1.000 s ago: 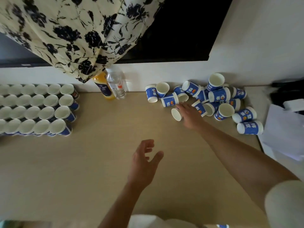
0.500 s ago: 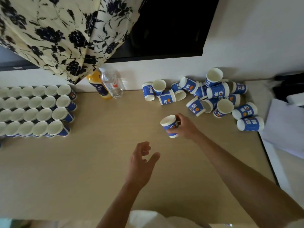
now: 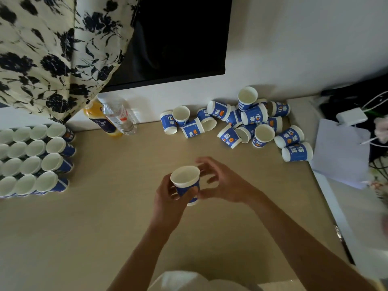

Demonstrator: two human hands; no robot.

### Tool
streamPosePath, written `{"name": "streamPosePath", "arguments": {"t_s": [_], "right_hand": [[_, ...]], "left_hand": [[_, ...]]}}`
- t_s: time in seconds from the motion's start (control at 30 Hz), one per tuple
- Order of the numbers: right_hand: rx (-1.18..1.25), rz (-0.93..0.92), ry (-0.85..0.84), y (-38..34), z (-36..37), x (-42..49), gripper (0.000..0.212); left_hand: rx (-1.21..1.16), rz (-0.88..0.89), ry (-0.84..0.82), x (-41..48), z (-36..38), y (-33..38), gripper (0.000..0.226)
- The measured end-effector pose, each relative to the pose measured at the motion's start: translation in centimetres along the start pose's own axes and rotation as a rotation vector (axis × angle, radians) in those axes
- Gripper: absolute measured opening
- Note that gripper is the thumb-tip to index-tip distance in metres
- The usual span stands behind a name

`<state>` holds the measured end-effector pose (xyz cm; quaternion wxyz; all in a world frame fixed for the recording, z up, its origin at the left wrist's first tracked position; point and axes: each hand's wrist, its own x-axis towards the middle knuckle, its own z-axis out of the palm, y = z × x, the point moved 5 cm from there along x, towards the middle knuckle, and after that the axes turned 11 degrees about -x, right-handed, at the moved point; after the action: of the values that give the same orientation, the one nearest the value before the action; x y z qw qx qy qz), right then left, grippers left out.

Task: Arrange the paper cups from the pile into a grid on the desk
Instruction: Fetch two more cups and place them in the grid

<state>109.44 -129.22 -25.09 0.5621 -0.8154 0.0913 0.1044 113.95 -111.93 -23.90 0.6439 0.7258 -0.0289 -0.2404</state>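
Blue-and-white paper cup, upright with its open white mouth facing up, is held over the middle of the tabletop, close to the person's body; the left hand has its grip clamped on the cup's lower wall, fingers and thumb curled round it from the left; the right hand sits just beside the cup on its right, its grip apart, fingers spread and blurred, and whether its thumb touches the cup cannot be told; both bare forearms reach in from the bottom edge. Farther back and to the right, against the white wall, lies the pile of matching cups, most tipped on their sides, a few upright, some resting on others; well apart, at the far left, stands the grid of upright cups in four neat rows, rims close together, running off the left edge. Between grid and pile, by the wall, an orange juice bottle and a clear water bottle stand side by side; a cream curtain with dark flowers hangs above them, beside a black screen; white papers lie past the tabletop's right edge.
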Motion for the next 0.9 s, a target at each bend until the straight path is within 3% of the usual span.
{"name": "streamPosePath", "arguments": {"t_s": [0.1, 0.17, 0.3, 0.5, 0.7, 0.8, 0.9], "right_hand": [[-0.146, 0.177, 0.336, 3.8, -5.0, 3.1, 0.072], [-0.385, 0.28, 0.56, 6.4, -7.6, 5.4, 0.066], [-0.882, 0.364, 0.508, 9.6, -8.7, 9.9, 0.083], [-1.108, 0.327, 0.476, 10.2, -7.1, 13.3, 0.083], [-0.976, 0.325, 0.458, 10.6, -4.4, 13.2, 0.077], [-0.669, 0.392, 0.445, 10.5, -2.8, 12.2, 0.078], [-0.306, 0.3, 0.473, 7.5, 0.0, 10.4, 0.072]], "left_hand": [[0.0, -0.001, 0.05, -0.1, -0.9, -0.4, 0.047], [-0.01, -0.001, 0.07, -0.4, -1.2, -0.8, 0.047], [-0.017, -0.023, 0.087, -1.6, -1.4, -1.5, 0.049], [-0.053, -0.042, 0.168, -3.3, -3.5, -2.1, 0.057], [-0.03, -0.057, 0.234, -4.8, -6.0, -2.7, 0.059], [0.001, -0.049, 0.285, -5.4, -7.6, -2.8, 0.061], [-0.002, -0.027, 0.363, -5.8, -9.5, -2.6, 0.06]]}}
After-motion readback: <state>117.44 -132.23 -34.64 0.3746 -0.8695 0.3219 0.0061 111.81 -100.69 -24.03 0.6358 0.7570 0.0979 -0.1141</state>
